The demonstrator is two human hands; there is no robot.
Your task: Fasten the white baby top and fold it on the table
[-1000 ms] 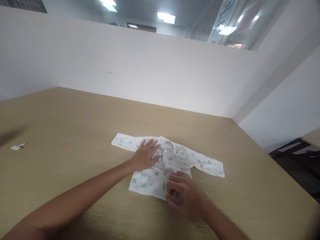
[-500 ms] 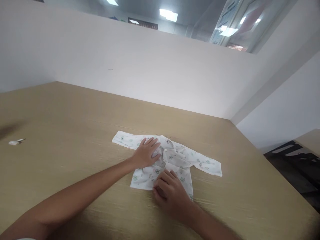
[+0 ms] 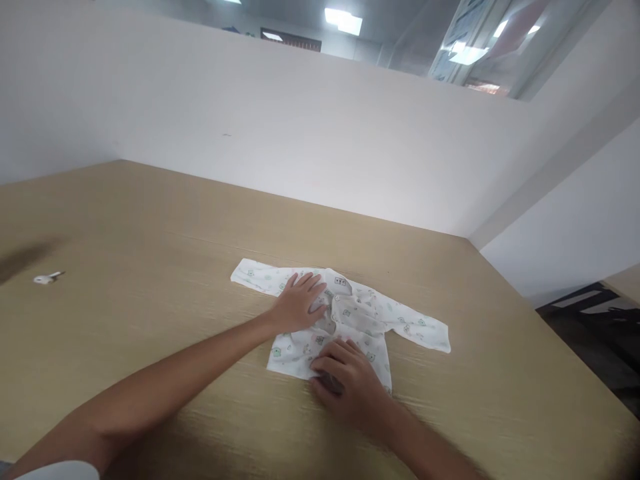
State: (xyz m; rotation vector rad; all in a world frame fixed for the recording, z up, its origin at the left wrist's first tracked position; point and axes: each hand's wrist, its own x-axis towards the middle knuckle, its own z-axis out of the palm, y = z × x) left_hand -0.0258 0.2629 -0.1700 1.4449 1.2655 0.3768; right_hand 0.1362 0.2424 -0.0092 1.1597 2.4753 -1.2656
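Observation:
A small white baby shirt (image 3: 360,323) with green and dark animal prints lies spread on the table, sleeves stretched out to both sides, front opening and buttons facing up. My left hand (image 3: 299,303) rests flat on its upper left part, fingers spread, beside the neck opening. Over the lower front near the hem, my right hand (image 3: 350,383) is curved, with a gap between thumb and forefinger. That hand and its wrist cover part of the bottom edge. Wrinkles run across the chest near the buttons.
The wooden table (image 3: 165,267) meets a white wall (image 3: 280,127) at the back. A small white object with a dark tip (image 3: 47,278) lies at the far left. Beyond the right edge stands a dark frame (image 3: 590,320).
My right thumb and forefinger have parted from their pinch at the shirt's hem. My left hand stays flat on the cloth. The whole view has shifted slightly.

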